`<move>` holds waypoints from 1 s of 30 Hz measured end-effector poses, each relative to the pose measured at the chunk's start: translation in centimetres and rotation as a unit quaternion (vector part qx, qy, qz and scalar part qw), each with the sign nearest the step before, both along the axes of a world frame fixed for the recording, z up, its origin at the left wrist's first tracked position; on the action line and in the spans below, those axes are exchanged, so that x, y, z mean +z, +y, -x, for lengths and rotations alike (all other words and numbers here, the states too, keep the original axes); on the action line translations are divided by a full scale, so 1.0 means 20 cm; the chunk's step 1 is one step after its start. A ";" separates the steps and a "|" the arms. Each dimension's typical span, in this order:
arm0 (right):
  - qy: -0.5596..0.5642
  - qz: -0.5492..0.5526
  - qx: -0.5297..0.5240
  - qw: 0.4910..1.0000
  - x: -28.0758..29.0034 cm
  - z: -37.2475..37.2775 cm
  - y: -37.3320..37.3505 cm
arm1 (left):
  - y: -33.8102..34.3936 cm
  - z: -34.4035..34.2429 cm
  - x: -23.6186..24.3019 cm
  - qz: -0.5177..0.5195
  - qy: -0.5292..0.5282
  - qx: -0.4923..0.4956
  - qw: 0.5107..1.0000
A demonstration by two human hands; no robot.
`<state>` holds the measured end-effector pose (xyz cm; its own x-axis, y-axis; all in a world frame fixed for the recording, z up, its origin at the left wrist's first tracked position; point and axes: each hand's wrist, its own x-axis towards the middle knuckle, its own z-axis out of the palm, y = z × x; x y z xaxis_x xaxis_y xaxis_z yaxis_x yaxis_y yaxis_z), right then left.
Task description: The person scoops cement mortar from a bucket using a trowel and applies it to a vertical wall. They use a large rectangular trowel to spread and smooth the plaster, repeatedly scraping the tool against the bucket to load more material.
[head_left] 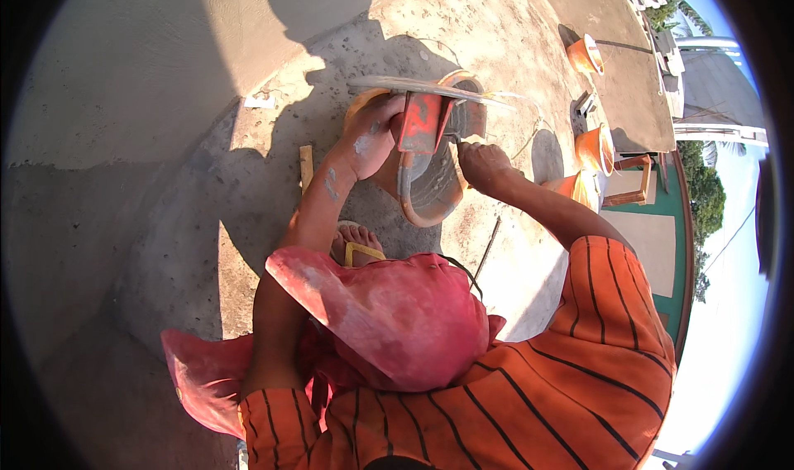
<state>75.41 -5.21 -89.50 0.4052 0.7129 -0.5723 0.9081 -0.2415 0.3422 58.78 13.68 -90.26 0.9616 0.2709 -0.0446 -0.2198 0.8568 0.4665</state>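
Observation:
My left hand [368, 135], smeared with grey, is closed on a red plastering tool [422, 122] with a long, pale, straight board across it. The tool is over an oval orange tub [434, 209] whose inside is coated with grey wet mix. My right hand [484, 162] is closed on the thin handle of a tool at the tub's right side; that tool's head is mostly hidden behind the red one.
Orange buckets [594, 147] stand along the right, near a wooden frame [633, 195]. A wooden strip [306, 176] lies left of the tub. A long thin rod [488, 255] lies below right. A plastered wall [124, 64] borders the left. My sandalled foot [357, 240] is below the tub.

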 end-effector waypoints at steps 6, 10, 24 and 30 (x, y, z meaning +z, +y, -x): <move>-0.062 -0.093 0.038 0.993 0.30 -0.04 -0.02 | -0.03 -0.02 -0.04 -0.055 -0.044 -0.068 0.995; -0.065 -0.038 -0.075 0.994 0.25 -0.07 -0.07 | -0.07 -0.03 0.02 -0.064 -0.054 -0.086 0.993; 0.309 -0.093 -0.249 0.913 -0.26 -0.16 -0.20 | -0.21 -0.04 -0.01 0.038 -0.163 -0.080 0.983; 0.418 -0.123 -0.224 0.872 -0.36 0.02 -0.30 | -0.16 -0.05 -0.04 -0.036 -0.164 -0.020 0.986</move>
